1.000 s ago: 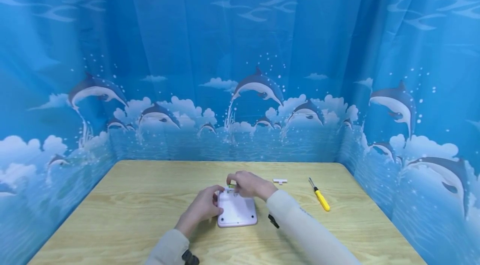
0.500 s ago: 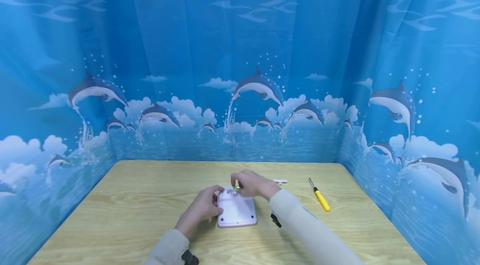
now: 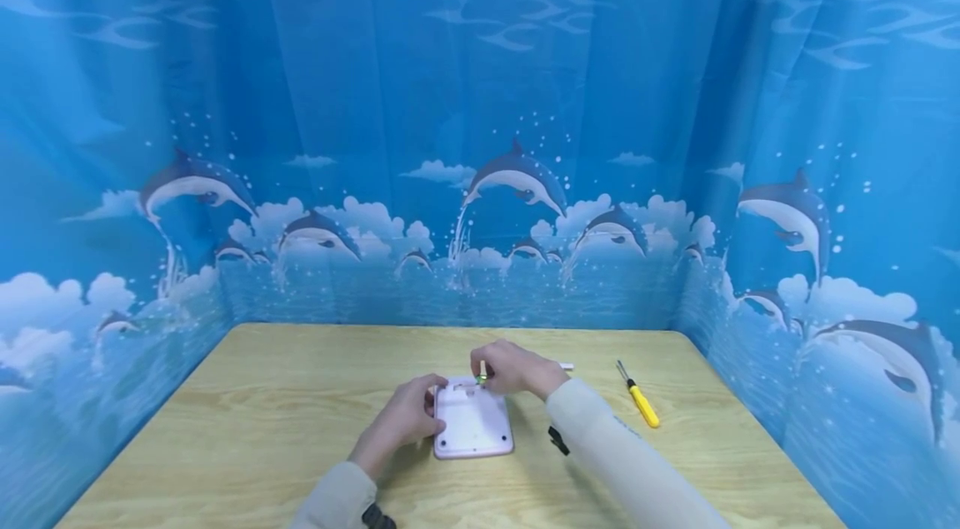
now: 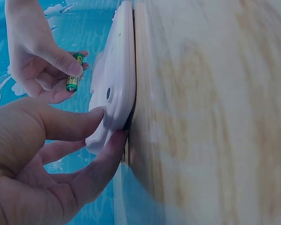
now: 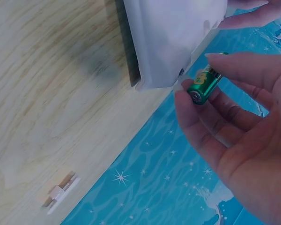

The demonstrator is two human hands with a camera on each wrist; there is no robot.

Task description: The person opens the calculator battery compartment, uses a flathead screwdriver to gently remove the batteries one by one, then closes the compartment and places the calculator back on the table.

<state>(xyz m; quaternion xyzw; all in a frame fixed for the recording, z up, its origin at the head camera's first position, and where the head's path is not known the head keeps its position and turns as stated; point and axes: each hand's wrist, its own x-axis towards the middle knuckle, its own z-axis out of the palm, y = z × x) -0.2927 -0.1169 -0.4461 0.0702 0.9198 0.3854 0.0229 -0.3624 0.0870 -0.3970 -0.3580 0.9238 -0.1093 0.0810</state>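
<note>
A flat, pale pink-white device (image 3: pixel 472 426) lies on the table, its underside with dark round feet facing up and an uncovered recess (image 3: pixel 467 389) near its far edge. My left hand (image 3: pixel 407 412) grips the device's left side; in the left wrist view the thumb is on the upper face and a finger is at the lower edge. Just above the far right corner, my right hand (image 3: pixel 512 368) pinches a small green battery (image 5: pixel 207 84) between thumb and fingers. The battery is clear of the device. Whether the recess holds anything is too small to tell.
A small white battery cover (image 5: pixel 61 194) lies on the table beyond the right hand, partly hidden by it in the head view. Farther right is a yellow-handled screwdriver (image 3: pixel 639 397). A blue dolphin-print curtain (image 3: pixel 480 137) surrounds the wooden table (image 3: pixel 285 412).
My right hand has moved right and slightly up from the recess, with the battery now visible between its fingers. The left hand and device have stayed in place.
</note>
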